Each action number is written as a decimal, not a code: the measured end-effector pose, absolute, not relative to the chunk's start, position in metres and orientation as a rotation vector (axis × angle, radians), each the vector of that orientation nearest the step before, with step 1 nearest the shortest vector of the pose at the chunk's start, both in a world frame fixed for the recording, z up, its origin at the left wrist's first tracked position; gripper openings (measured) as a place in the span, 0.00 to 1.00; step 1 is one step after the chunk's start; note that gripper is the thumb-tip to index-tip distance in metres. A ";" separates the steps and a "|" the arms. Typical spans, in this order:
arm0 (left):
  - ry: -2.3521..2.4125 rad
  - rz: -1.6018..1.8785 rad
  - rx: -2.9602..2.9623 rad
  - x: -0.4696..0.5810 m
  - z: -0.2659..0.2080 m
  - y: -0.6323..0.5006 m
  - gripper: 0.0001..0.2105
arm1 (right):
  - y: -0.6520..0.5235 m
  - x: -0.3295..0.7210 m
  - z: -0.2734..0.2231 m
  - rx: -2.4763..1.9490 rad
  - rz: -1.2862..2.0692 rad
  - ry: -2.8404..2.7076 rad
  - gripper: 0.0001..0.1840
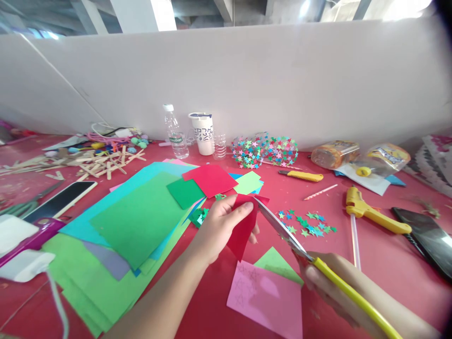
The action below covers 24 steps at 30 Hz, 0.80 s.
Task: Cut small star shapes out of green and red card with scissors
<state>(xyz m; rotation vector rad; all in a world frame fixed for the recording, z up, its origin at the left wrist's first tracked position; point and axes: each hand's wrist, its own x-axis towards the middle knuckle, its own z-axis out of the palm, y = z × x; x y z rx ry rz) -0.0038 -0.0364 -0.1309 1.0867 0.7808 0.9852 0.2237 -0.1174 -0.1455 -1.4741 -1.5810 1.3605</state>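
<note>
My left hand (221, 223) pinches a piece of red paper (242, 235) between thumb and fingers, above the middle of the table. Yellow-handled scissors (293, 240) are gripped in my right hand (328, 278), their tips meeting the top edge of the red paper. Whether the blades are parted is hard to make out. Just below lies a pink paper square (268, 301) with stars drawn on it, partly over a light green piece (277, 263). Small star cut-outs (312, 226) in green and blue are scattered to the right of the scissors' blades.
Stacked coloured sheets (137, 221) cover the left side. Behind stand a water bottle (174, 134), a white cup (202, 134) and star-filled clear containers (263, 150). A yellow utility knife (302, 175), a glue gun (374, 212) and a dark phone (427, 240) lie at right.
</note>
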 end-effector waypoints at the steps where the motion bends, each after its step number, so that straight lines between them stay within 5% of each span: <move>1: 0.745 0.968 1.058 -0.005 -0.130 -0.035 0.09 | -0.118 0.223 -0.144 -1.459 1.397 -1.546 0.34; 9: 0.532 1.084 0.768 -0.004 -0.134 -0.031 0.09 | -0.116 0.224 -0.144 -1.540 1.582 -1.342 0.34; 14: 0.914 1.070 1.377 0.014 -0.140 -0.058 0.15 | -0.120 0.213 -0.150 -1.555 1.633 -1.377 0.36; 24: 1.363 1.154 1.060 0.015 -0.142 -0.060 0.14 | -0.128 0.199 -0.153 -1.622 1.541 -1.522 0.38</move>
